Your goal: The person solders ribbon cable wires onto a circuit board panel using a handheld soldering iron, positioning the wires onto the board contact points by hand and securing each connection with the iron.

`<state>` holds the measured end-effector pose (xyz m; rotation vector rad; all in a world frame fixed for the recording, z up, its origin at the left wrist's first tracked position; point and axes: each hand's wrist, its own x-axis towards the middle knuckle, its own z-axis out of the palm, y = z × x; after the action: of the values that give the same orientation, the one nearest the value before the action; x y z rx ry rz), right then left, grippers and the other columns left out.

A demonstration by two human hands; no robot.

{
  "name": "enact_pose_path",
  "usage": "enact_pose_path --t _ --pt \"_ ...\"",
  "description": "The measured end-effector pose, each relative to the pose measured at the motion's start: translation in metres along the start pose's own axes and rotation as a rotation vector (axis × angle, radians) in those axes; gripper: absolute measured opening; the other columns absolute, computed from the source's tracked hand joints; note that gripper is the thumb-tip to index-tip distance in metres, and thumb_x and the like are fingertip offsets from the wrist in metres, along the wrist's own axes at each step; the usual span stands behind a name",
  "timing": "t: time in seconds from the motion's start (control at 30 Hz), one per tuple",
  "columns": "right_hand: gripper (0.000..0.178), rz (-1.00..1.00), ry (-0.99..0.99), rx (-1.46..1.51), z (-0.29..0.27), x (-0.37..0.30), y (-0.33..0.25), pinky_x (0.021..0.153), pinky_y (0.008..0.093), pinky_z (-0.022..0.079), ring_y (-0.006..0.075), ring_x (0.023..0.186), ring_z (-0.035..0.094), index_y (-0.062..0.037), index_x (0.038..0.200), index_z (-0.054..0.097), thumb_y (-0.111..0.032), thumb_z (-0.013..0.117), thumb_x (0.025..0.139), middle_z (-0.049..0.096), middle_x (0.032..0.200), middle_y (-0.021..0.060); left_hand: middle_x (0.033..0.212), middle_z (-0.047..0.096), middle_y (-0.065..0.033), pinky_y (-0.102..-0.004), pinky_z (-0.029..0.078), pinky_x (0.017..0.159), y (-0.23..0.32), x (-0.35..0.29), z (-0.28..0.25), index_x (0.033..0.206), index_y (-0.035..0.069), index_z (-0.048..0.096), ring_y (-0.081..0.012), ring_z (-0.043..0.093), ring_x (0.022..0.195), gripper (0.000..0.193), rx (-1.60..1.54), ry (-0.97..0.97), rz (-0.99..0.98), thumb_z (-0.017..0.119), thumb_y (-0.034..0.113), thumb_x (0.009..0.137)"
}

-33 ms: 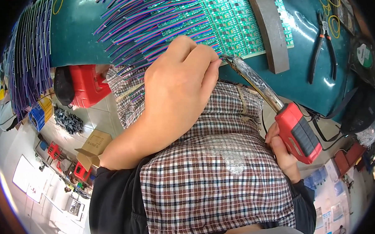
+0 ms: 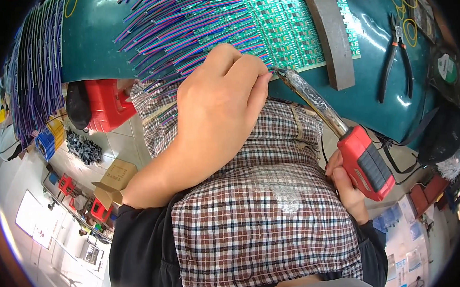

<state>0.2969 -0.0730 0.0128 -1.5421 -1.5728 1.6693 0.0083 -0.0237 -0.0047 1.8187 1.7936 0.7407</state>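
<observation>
My right hand [image 2: 346, 184] grips the red and black handle of a soldering iron [image 2: 315, 96]. Its metal barrel slants up and left, and its dark tip meets the near edge of a green circuit board panel [image 2: 286, 25]. Right at that tip, my left hand [image 2: 213, 103] is closed in a pinch, with thumb and forefinger together on a ribbon wire [image 2: 169, 114] at the board's edge. The pinched end is mostly covered by the fingers. Many striped ribbon wires [image 2: 184, 43] in blue, pink, green and black fan out leftward from the panel.
A grey metal bar [image 2: 330, 36] lies across the panel. Right of it are pliers [image 2: 394, 59] with dark handles and yellow wire loops [image 2: 410, 32]. Bundled wires [image 2: 37, 75] hang over the green table [image 2: 94, 41] at far left. A cardboard box [image 2: 116, 179] and red stool [image 2: 105, 105] stand below.
</observation>
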Motion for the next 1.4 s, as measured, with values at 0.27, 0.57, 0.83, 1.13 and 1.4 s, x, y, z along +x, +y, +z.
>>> enact_pose_path --t 0.27,0.57,0.83,1.13,1.4 --pt "0.013 0.053 0.022 0.001 -0.003 -0.003 -0.01 0.064 0.0328 0.052 0.0213 0.067 0.065 -0.0023 0.091 0.068 -0.009 0.072 0.081 0.066 0.076 0.0072 0.086 0.063 -0.0067 -0.029 0.053 0.053 0.001 0.0 0.002 0.09 0.005 0.07 -0.0191 0.066 0.07 0.009 0.025 0.012 0.007 0.076 0.001 0.085" --pt "0.016 0.003 0.015 -0.092 -0.004 -0.004 -0.004 0.063 0.0318 0.052 0.0211 0.067 0.066 -0.0028 0.094 0.071 -0.013 0.074 0.082 0.067 0.076 0.0066 0.087 0.063 -0.0072 -0.0299 0.053 0.054 -0.001 -0.001 0.001 0.091 0.005 0.07 -0.0206 0.066 0.069 0.008 0.042 0.002 0.022 0.076 0.003 0.086" --pt "0.018 -0.02 0.042 -0.086 -0.004 -0.005 0.0 0.063 0.0325 0.054 0.0225 0.067 0.069 -0.0032 0.094 0.072 -0.013 0.075 0.079 0.068 0.077 0.007 0.088 0.064 -0.0075 -0.0311 0.053 0.055 0.0 0.0 0.0 0.091 0.005 0.07 -0.0218 0.066 0.069 0.007 0.037 -0.01 0.005 0.075 0.004 0.087" --pt "0.019 -0.015 0.009 -0.12 -0.007 -0.006 0.001 0.062 0.0328 0.054 0.0229 0.066 0.069 -0.0032 0.094 0.072 -0.012 0.075 0.078 0.069 0.078 0.0071 0.086 0.063 -0.0074 -0.0313 0.054 0.055 0.002 -0.001 0.002 0.09 0.005 0.069 -0.0219 0.066 0.068 0.008 0.04 0.009 0.014 0.076 0.004 0.086" --pt "0.022 -0.115 0.002 -0.212 -0.011 -0.009 0.008 0.059 0.032 0.052 0.0228 0.063 0.067 -0.0033 0.097 0.072 -0.014 0.076 0.079 0.068 0.079 0.0082 0.086 0.062 -0.007 -0.0315 0.052 0.053 0.001 -0.001 0.002 0.09 0.005 0.069 -0.0218 0.065 0.067 0.008 0.039 0.024 0.028 0.076 0.004 0.086"
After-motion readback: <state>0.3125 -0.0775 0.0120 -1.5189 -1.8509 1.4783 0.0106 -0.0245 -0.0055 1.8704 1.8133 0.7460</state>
